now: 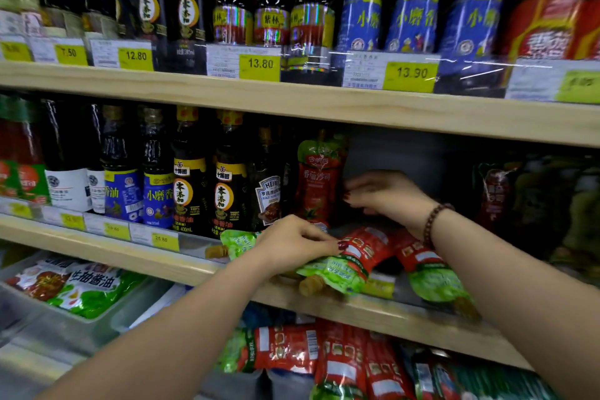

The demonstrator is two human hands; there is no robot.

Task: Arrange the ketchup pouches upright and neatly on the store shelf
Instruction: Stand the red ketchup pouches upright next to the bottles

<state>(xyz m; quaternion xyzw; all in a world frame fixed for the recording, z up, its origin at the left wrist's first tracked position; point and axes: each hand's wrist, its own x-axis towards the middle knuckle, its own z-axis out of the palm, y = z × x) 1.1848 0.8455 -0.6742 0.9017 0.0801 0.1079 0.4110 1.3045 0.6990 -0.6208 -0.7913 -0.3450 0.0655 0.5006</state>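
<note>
Head view, middle wooden shelf (292, 297): one red-and-green spouted ketchup pouch (319, 178) stands upright beside the dark sauce bottles (227, 178); several like pouches (354, 261) lie flat at the shelf front, spouts outward. Left hand (292, 245) pinches the top of a lying pouch; right hand (386, 195), fingers loosely spread and holding nothing, hovers in the gap behind. Step judged: early raising; next, tip the pinched pouch upright into that gap.
</note>
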